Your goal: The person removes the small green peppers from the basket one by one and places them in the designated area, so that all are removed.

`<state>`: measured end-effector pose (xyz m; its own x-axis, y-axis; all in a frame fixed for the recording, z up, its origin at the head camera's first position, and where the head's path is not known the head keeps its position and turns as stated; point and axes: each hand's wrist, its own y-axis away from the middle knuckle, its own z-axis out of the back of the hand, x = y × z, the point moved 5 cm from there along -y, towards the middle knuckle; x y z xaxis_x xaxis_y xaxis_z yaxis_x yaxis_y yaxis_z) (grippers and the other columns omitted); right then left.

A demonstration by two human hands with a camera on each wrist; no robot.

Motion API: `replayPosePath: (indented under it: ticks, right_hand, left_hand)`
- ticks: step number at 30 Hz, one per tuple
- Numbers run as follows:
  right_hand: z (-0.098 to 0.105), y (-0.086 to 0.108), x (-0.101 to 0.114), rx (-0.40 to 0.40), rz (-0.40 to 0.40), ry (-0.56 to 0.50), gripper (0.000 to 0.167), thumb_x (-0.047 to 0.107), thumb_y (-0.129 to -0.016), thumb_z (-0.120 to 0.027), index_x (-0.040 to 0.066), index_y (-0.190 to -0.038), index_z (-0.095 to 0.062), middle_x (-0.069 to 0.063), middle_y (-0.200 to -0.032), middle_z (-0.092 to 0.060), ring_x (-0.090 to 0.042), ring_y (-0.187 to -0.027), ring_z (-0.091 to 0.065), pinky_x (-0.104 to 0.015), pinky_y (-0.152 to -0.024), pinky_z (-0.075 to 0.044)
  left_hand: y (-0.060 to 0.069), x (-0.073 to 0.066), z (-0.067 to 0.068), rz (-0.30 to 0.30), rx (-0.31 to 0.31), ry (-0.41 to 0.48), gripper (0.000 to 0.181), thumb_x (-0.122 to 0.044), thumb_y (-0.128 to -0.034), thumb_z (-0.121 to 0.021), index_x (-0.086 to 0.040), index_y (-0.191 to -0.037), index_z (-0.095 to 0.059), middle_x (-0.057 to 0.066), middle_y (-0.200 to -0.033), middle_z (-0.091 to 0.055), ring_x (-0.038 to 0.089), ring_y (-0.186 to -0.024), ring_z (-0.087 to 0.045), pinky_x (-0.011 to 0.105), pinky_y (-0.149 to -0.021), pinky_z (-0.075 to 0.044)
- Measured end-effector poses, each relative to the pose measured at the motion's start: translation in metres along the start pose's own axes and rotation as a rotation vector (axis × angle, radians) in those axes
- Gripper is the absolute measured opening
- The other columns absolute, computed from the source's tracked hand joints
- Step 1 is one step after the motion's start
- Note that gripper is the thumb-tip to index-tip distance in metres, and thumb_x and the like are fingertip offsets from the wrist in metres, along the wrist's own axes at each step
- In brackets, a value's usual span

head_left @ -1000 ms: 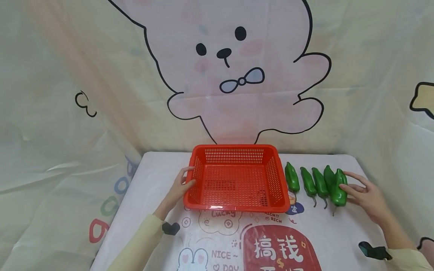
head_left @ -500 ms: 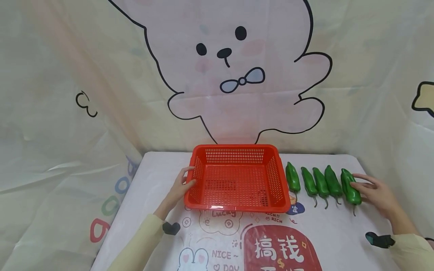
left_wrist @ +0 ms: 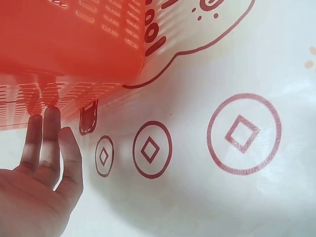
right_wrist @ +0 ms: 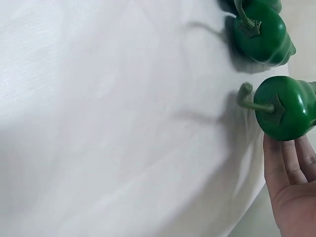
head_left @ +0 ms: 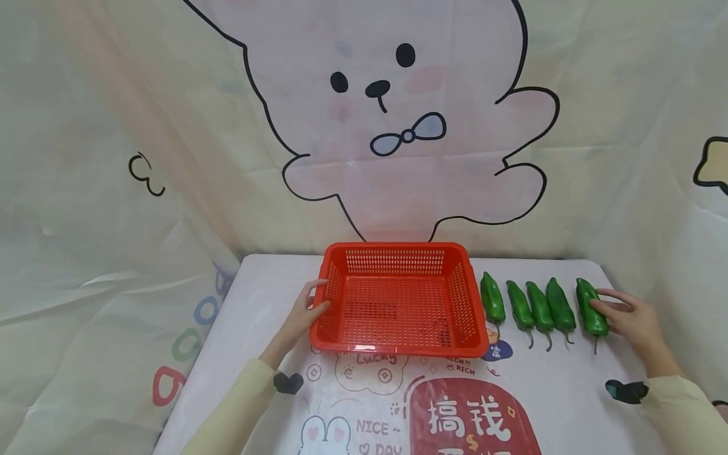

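Observation:
A red plastic basket (head_left: 392,303) with slotted sides stands on the table with nothing in it. My left hand (head_left: 297,319) holds its left rim; in the left wrist view, straight fingers (left_wrist: 52,133) touch the outer wall, with the thumb out of sight there. To the right of the basket, my right hand (head_left: 637,321) holds a green pepper (head_left: 591,308) by its right side, the thumb lying over it. Seen from the right wrist, that pepper (right_wrist: 286,108) has its stem towards the camera and fingers (right_wrist: 294,160) against its side.
Several more green peppers (head_left: 560,305) lie side by side between the basket and my right hand, stems towards me. The white printed tablecloth (head_left: 569,392) covers the table. A cartoon curtain (head_left: 455,189) hangs behind and at both sides.
The right hand has moved the pepper from over its neighbour rightward and down to the end of the row, then slightly away from me. The left hand and basket stay put.

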<state>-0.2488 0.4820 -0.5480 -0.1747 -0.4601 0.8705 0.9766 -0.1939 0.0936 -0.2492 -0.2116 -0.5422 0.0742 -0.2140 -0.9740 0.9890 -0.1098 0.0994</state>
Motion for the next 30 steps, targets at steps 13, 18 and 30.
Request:
replayPosePath:
  ticks: [13, 18, 30]
  right_hand:
    - [-0.005, -0.016, -0.006, -0.034, 0.0, 0.103, 0.035, 0.035, -0.096, -0.071, 0.004, -0.112, -0.071, -0.006, -0.104, -0.063, 0.006, -0.078, -0.05, -0.022, -0.058, -0.053]
    - [-0.007, -0.014, -0.007, -0.041, -0.01, 0.138, 0.041, 0.037, -0.097, -0.069, 0.0, -0.113, -0.069, -0.026, -0.114, -0.061, 0.0, -0.083, -0.048, -0.019, -0.058, -0.051]
    - [-0.008, -0.01, -0.01, -0.051, 0.0, 0.202, 0.062, 0.042, -0.098, -0.066, -0.011, -0.128, -0.056, -0.036, -0.124, -0.055, -0.021, -0.096, -0.052, -0.017, -0.057, -0.047]
  left_hand:
    - [-0.003, 0.002, -0.001, -0.002, 0.001, -0.014, 0.056, -0.019, -0.0986, -0.068, -0.031, -0.147, -0.042, 0.009, -0.146, -0.048, 0.032, -0.123, -0.054, 0.047, -0.086, -0.057]
    - [-0.002, 0.001, -0.001, -0.004, -0.002, -0.012, 0.057, -0.019, -0.0982, -0.069, -0.031, -0.147, -0.043, 0.01, -0.145, -0.048, 0.033, -0.122, -0.054, 0.048, -0.086, -0.058]
    - [0.0, 0.002, 0.0, -0.001, 0.002, -0.006, 0.056, -0.018, -0.0993, -0.067, -0.03, -0.148, -0.041, 0.014, -0.146, -0.048, 0.034, -0.121, -0.056, 0.046, -0.085, -0.058]
